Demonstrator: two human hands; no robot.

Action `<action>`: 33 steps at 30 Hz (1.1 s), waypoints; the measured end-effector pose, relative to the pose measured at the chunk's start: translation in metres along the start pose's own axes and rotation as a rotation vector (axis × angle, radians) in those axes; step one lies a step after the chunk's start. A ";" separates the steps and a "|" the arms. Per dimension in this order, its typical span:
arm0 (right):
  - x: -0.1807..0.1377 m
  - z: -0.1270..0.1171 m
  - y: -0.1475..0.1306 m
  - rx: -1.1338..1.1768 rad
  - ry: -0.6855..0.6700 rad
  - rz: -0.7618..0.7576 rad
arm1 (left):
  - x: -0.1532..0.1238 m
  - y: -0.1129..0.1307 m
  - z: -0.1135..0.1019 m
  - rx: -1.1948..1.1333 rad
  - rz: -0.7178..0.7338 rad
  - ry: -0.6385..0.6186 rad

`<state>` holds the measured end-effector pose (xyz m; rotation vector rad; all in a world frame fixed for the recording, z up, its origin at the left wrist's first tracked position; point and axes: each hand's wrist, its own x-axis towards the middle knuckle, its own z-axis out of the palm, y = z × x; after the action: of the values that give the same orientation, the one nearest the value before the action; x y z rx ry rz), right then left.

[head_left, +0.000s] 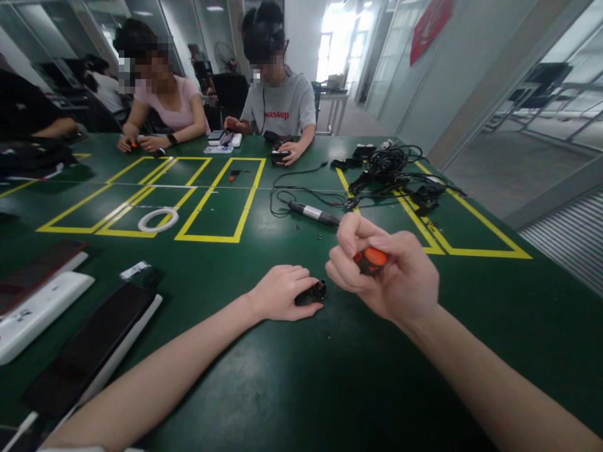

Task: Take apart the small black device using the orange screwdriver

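Left hand (pixel 281 294) rests on green tabletop (pixel 292 376), fingers curled around small black part (pixel 317 290). Just right of the part, right hand (pixel 393 279) is raised, fingers pinching orange-capped screwdriver handle (pixel 372 258). Beyond the part: silver-black pen tool (pixel 313 213), farther off cable tangle (pixel 391 172).

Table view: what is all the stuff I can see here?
table: one, green with yellow lines, fills the view
white ring: one, white, left of middle
cable tangle: one, black, far right
pen-shaped tool: one, black and silver, middle
flat slabs: at least two, white and black, near left
co-workers: two, pink shirt and grey shirt, far side
small part: one, black, under left hand
orange-capped tool: one, orange and black, in right hand
left hand: one, on the table
right hand: one, raised above the table
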<state>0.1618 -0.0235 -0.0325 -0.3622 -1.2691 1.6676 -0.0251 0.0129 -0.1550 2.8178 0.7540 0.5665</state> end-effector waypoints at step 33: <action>-0.002 -0.003 0.002 -0.101 0.018 -0.025 | 0.042 0.027 -0.047 0.167 -0.131 -0.432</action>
<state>0.1644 -0.0233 -0.0359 -0.4200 -1.3426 1.5796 0.0019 0.0140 -0.0922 2.8542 0.9154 -0.1325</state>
